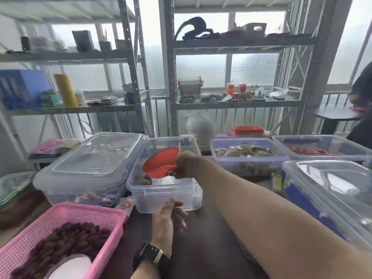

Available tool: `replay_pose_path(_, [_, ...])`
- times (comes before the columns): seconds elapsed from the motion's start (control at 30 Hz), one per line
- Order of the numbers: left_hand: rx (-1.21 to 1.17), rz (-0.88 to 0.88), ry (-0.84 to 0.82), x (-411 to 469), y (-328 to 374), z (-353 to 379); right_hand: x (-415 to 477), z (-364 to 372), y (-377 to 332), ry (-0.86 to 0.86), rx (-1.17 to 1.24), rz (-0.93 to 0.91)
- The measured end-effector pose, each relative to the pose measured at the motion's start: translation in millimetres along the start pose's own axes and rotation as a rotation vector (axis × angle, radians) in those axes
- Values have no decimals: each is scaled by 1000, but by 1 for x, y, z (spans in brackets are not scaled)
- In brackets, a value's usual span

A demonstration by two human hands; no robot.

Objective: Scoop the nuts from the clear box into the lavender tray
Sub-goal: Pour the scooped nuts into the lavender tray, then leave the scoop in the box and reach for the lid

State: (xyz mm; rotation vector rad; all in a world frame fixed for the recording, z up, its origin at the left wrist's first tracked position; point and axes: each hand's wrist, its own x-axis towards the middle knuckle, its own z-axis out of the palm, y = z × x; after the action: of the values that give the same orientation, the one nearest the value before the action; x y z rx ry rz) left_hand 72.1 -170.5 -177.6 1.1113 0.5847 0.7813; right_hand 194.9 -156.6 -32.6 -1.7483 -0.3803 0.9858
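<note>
While lidded bin (90, 164) crowds clear box (165, 193), pink basket (84, 216) near.

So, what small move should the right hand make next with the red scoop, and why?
Probably lower the red scoop into the clear box toward its near-left corner. The right hand holds the scoop above the open box, a few nuts lie there under the scoop, and the left hand rests against the box's front wall.

The red scoop (161, 162) hides most of the clear box (165, 190) floor; the pink tray (66, 214) is cut off at seven o'clock.
</note>
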Motion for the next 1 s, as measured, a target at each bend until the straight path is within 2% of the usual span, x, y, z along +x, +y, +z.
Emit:
replay_pose_path(0.07, [-29, 23, 8, 3, -1, -3, 14, 6, -3, 30, -56, 12])
replay_pose_path(0.17, [-63, 21, 16, 8, -4, -7, 26, 8, 1, 88, -538, -140])
replay_pose_path(0.2, [-67, 19, 16, 9, -5, -7, 27, 5, 2, 136, -666, -140])
replay_pose_path(0.27, [-79, 24, 17, 11, -5, -6, 21, -8, -2, 213, -869, -250])
replay_pose_path(0.33, [-87, 29, 19, 12, -6, -5, 12, -34, -11, 308, -913, -439])
replay_pose_path(0.4, [-85, 39, 12, 13, -7, -4, 1, -77, -17, 478, -1006, -566])
replay_pose_path(0.47, [-90, 56, 10, 14, -9, -3, -11, -128, -12, 649, -1256, -520])
replay_pose_path(0.5, [-91, 64, 10, 14, -9, -2, -16, -152, -6, 681, -1410, -443])
replay_pose_path(0.57, [-92, 76, 10, 15, -10, 0, -22, -189, 15, 565, -1630, -238])
replay_pose_path(0.67, [-93, 84, -1, 15, -10, 0, -21, -212, 47, 272, -1732, 30])
replay_pose_path(0.73, [-94, 90, -7, 14, -11, -1, -17, -220, 62, 185, -1824, 139])
replay_pose_path(0.83, [-98, 95, -7, 14, -11, -2, -13, -228, 78, 223, -1968, 160])
replay_pose_path(1.0, [-97, 85, -4, 14, -12, -2, -9, -229, 91, 223, -2088, 44])
